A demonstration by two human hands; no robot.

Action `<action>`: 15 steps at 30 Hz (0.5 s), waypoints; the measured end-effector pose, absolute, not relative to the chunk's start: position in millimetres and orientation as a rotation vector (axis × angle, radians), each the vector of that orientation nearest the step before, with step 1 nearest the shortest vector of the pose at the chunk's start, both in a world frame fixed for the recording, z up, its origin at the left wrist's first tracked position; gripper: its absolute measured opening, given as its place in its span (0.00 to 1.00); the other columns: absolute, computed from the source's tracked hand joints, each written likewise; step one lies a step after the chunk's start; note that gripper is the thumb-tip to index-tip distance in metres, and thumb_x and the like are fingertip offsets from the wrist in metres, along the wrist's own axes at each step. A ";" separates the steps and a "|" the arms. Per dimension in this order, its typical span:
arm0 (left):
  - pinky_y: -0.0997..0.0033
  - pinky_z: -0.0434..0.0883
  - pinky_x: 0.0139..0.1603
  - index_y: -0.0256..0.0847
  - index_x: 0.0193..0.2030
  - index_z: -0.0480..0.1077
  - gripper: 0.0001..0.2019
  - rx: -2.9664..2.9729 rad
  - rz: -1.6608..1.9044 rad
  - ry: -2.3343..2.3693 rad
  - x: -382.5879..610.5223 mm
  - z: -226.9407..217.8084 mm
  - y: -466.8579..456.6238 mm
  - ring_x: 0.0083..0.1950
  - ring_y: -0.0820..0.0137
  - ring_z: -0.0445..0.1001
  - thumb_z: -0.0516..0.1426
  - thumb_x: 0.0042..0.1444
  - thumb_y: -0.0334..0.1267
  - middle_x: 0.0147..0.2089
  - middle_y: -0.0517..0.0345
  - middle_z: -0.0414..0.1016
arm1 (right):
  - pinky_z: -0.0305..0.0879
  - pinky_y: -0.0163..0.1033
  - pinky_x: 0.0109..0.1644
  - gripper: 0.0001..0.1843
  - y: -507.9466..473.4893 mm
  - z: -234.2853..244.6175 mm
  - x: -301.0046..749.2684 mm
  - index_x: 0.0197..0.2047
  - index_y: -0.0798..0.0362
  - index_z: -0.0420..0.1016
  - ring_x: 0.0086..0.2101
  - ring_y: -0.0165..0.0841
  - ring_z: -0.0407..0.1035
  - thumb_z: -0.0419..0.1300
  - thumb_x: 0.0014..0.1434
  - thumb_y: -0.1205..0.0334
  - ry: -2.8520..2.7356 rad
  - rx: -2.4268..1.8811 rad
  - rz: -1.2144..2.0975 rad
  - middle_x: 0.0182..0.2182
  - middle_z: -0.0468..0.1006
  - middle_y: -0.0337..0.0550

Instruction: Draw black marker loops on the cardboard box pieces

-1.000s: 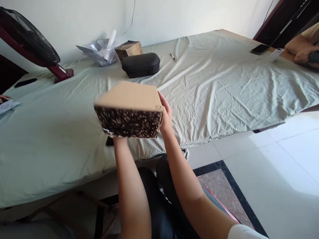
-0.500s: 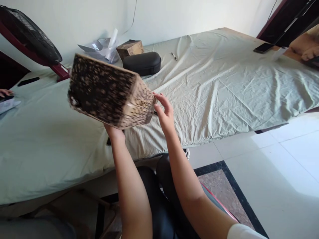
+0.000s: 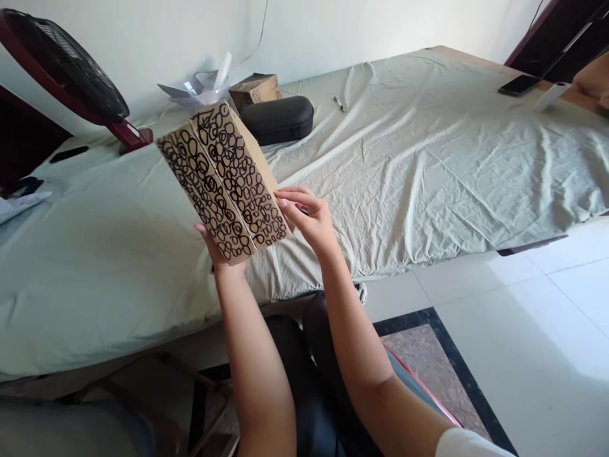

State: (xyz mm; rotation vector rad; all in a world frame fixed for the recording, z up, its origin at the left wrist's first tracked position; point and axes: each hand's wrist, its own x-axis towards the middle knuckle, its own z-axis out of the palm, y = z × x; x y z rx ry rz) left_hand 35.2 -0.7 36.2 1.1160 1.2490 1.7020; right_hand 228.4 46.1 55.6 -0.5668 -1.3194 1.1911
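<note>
A cardboard box (image 3: pixel 223 184), its visible face covered in black hand-drawn loops with a seam down the middle, is held tilted above the cloth-covered table. My left hand (image 3: pixel 223 257) supports it from below; the thumb shows at the lower left edge and the other fingers are hidden behind the box. At the right edge, my right hand (image 3: pixel 311 219) touches the box with thumb and fingertips close together. A small dark item shows between those fingers, too little of it visible to name. Behind the box lies a black zip case (image 3: pixel 278 119).
A smaller patterned cardboard box (image 3: pixel 257 90) and a clear plastic container (image 3: pixel 200 89) stand by the wall. A fan (image 3: pixel 71 70) is at the left. A pen (image 3: pixel 339 103) and a phone (image 3: pixel 519 85) lie on the pale cloth (image 3: pixel 404 165). Part of another person (image 3: pixel 592 82) shows far right.
The box has been turned in my hands, so a looped face with a seam now faces me instead of the darker side. My right hand has stayed at its right edge.
</note>
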 end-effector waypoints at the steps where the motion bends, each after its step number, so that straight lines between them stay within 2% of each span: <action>1: 0.33 0.74 0.78 0.54 0.68 0.78 0.47 1.069 1.740 1.180 36.5 35.2 -3.6 0.83 0.45 0.69 0.43 0.64 0.85 0.81 0.49 0.73 | 0.72 0.54 0.74 0.21 47.6 53.7 228.6 0.47 0.43 0.94 0.61 0.44 0.80 0.75 0.65 0.35 -1.343 -0.562 1.188 0.55 0.87 0.48; 3: 0.38 0.75 0.77 0.48 0.63 0.81 0.44 0.956 1.802 1.088 38.7 32.8 -6.7 0.82 0.43 0.70 0.55 0.60 0.82 0.78 0.44 0.76 | 0.68 0.56 0.78 0.21 49.9 50.8 229.3 0.51 0.42 0.94 0.65 0.45 0.78 0.75 0.66 0.37 -1.395 -0.553 1.191 0.59 0.85 0.49; 5: 0.42 0.77 0.75 0.43 0.57 0.83 0.35 0.852 1.862 1.074 40.5 31.5 -6.1 0.79 0.43 0.73 0.65 0.56 0.70 0.70 0.40 0.82 | 0.61 0.59 0.83 0.23 51.2 49.0 229.8 0.54 0.42 0.93 0.72 0.48 0.71 0.76 0.65 0.35 -1.431 -0.602 1.187 0.65 0.82 0.50; 6: 0.44 0.77 0.74 0.41 0.55 0.83 0.31 0.832 1.889 1.058 41.3 31.5 -5.1 0.78 0.43 0.74 0.66 0.55 0.64 0.67 0.40 0.84 | 0.57 0.61 0.85 0.28 51.8 48.3 229.8 0.57 0.41 0.92 0.76 0.50 0.66 0.77 0.62 0.34 -1.427 -0.666 1.181 0.69 0.78 0.50; 8: 0.45 0.77 0.74 0.40 0.54 0.84 0.27 0.852 1.938 0.985 42.4 32.5 -2.5 0.76 0.44 0.76 0.64 0.56 0.58 0.63 0.42 0.86 | 0.52 0.64 0.87 0.44 53.3 46.5 228.9 0.68 0.40 0.85 0.82 0.54 0.55 0.82 0.53 0.32 -1.337 -0.825 1.206 0.79 0.68 0.50; 10: 0.45 0.77 0.75 0.43 0.55 0.84 0.28 0.921 1.964 0.896 42.9 33.1 -0.4 0.75 0.45 0.77 0.61 0.59 0.61 0.63 0.46 0.87 | 0.58 0.65 0.85 0.58 55.8 43.8 227.0 0.77 0.42 0.75 0.81 0.56 0.56 0.83 0.48 0.32 -1.158 -0.914 1.352 0.81 0.64 0.53; 11: 0.45 0.77 0.75 0.45 0.56 0.84 0.28 0.956 1.971 0.863 42.6 32.6 0.5 0.75 0.46 0.78 0.59 0.61 0.63 0.64 0.48 0.87 | 0.64 0.63 0.82 0.57 57.5 42.2 226.1 0.77 0.44 0.72 0.79 0.56 0.61 0.82 0.50 0.33 -1.069 -0.898 1.470 0.80 0.67 0.54; 12: 0.45 0.77 0.74 0.47 0.57 0.84 0.29 0.977 1.972 0.841 41.9 31.4 1.4 0.74 0.46 0.79 0.57 0.63 0.65 0.64 0.50 0.87 | 0.69 0.61 0.79 0.53 59.2 40.8 225.3 0.75 0.46 0.73 0.76 0.55 0.67 0.78 0.53 0.33 -0.998 -0.850 1.593 0.77 0.72 0.55; 15: 0.47 0.80 0.69 0.48 0.60 0.84 0.30 0.950 1.937 0.843 35.9 25.1 4.9 0.69 0.49 0.82 0.55 0.68 0.66 0.62 0.49 0.88 | 0.79 0.53 0.67 0.39 63.1 39.3 226.1 0.62 0.49 0.80 0.67 0.52 0.77 0.70 0.57 0.31 -0.917 -0.695 1.831 0.65 0.84 0.51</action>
